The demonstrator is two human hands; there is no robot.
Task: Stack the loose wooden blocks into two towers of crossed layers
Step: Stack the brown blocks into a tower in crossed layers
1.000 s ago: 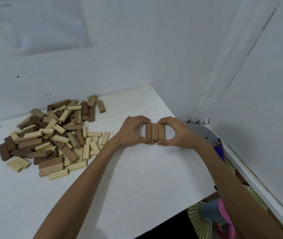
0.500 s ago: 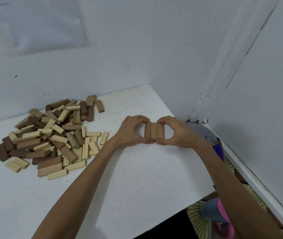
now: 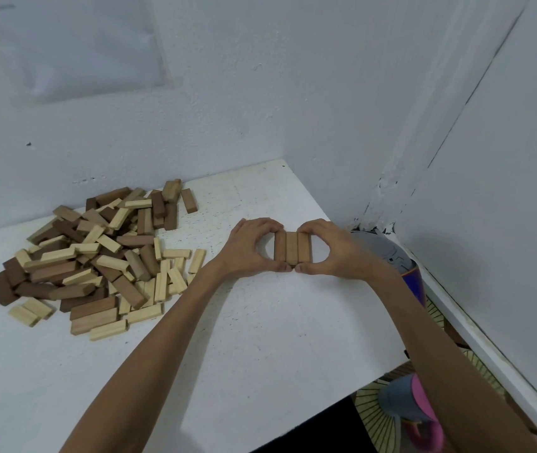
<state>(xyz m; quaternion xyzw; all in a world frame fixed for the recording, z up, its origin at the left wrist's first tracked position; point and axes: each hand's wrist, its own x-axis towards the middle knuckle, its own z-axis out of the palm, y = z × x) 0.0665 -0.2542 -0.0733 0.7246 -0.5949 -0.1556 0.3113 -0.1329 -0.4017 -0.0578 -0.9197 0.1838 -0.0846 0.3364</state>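
On the left of the white table a jumbled pile of loose blocks, pale and dark, spreads from the far wall towards the middle. The frame cuts off the table's left side. Bare tabletop lies between the pile and the near edge, and more of it runs across under both forearms. Right of the pile, the left hand curls round one side of a row of three brown blocks, thumb at the near end and fingers bent over the far end. The row lies flat near the table's far right corner, the blocks side by side with their long axes running near to far. The right hand grips the other side the same way, and the two thumbs almost meet. Fingertips cover the blocks' ends. Past the right edge, a grey and blue container sits partly behind the wrist and is hard to identify.
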